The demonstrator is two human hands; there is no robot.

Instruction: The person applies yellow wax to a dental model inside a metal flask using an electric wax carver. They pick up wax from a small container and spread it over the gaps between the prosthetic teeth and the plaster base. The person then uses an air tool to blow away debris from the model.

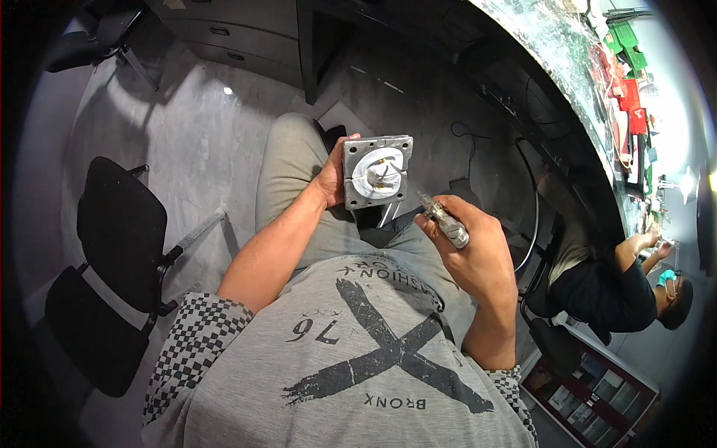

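My left hand (333,179) grips the left edge of a square grey metal mould block (351,200). The block has holes near its corners and a round, pale face with a recessed shape in the middle. It is held up above my lap, face toward me. In my right hand (478,243), fingers wrap round a silver handpiece (449,225), a stubby cylindrical tool tapering to a narrow tip. That tip points up and left toward the block's lower right corner, with a gap between them.
Black chairs (123,224) stand at the left. A cluttered workbench (553,45) curves along the upper right, with red and green things on it. Another person (605,287) sits at the right, hands over the bench. A cable (536,216) hangs nearby, and a glass-fronted cabinet (590,396) stands lower right.
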